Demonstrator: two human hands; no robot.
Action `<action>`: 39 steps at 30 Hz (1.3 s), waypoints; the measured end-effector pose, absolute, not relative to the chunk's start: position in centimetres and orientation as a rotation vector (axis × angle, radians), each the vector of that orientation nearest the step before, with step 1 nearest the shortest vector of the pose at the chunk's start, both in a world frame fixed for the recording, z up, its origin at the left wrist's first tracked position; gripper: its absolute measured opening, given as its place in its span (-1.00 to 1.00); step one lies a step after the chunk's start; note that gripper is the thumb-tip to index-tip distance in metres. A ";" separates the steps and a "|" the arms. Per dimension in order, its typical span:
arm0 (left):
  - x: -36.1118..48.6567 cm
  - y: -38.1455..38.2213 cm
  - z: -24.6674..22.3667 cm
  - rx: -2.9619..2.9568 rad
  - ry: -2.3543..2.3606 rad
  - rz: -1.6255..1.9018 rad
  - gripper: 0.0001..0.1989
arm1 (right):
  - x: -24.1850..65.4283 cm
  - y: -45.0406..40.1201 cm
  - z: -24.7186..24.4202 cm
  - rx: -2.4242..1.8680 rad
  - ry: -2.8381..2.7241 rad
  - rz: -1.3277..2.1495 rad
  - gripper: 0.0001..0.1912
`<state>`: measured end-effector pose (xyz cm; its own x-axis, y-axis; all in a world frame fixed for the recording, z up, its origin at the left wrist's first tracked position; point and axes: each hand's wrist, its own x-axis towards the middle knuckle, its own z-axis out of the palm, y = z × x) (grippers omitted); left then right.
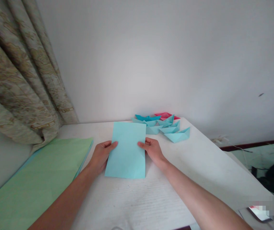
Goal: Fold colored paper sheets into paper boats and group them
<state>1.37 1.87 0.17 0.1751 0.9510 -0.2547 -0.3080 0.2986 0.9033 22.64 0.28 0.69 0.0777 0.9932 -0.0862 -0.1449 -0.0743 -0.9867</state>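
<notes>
A light blue sheet of paper (128,153) is held up over the white table, near the middle of the view. My left hand (102,154) pinches its left edge, thumb on the front and fingers behind. On the right edge, my right hand (153,149) grips it the same way. Behind and to the right of the sheet, several folded paper boats (178,135) stand in a group, most of them light blue. One darker blue boat (148,118) and a red one (167,115) are at the back, near the wall.
Large green sheets (43,179) lie at the left over blue ones, below a patterned curtain (19,73). The white table (137,204) meets the wall at the back. A partly blurred flat object (259,213) lies at the lower right.
</notes>
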 end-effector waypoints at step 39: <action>0.0 2.4 1.8 0.920 0.901 1.155 -0.89 | 23.0 -0.3 1.1 -0.957 -0.934 1.432 -0.82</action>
<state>0.01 2.42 1.82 0.1694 0.9802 -0.1028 -0.3380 0.1557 0.9282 22.99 -0.31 1.12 -0.0497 0.9975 -0.0511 -0.3553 -0.0655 -0.9325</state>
